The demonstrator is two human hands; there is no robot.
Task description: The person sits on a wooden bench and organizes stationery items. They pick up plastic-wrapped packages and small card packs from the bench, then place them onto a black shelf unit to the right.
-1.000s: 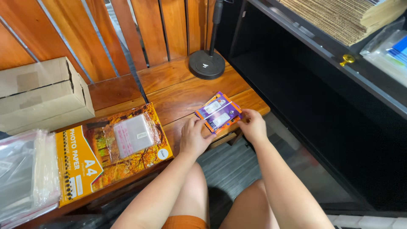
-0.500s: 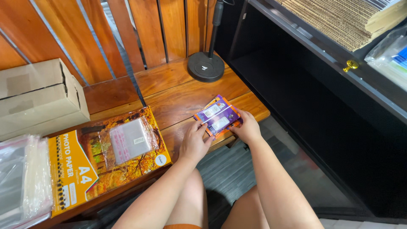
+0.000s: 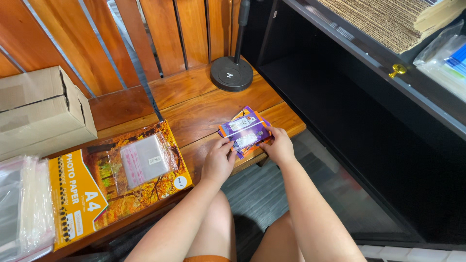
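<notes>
A small stack of purple and orange printed cards (image 3: 245, 132) lies on the wooden bench (image 3: 194, 104) near its front right corner. My left hand (image 3: 218, 162) grips the stack's near left edge with thumb and fingers. My right hand (image 3: 277, 145) holds the stack's right edge. Both forearms reach up from my lap at the bottom of the view.
An orange pack of photo paper (image 3: 114, 182) with a small clear bag (image 3: 143, 160) on it lies left of my hands. Clear plastic sleeves (image 3: 22, 208) sit far left, a cardboard box (image 3: 41, 111) behind. A round black stand base (image 3: 231, 73) sits behind the cards. A dark shelf unit (image 3: 378, 97) stands right.
Both hands stay on the cards; the stack has slid slightly toward the bench's front edge. The camera has shifted a little.
</notes>
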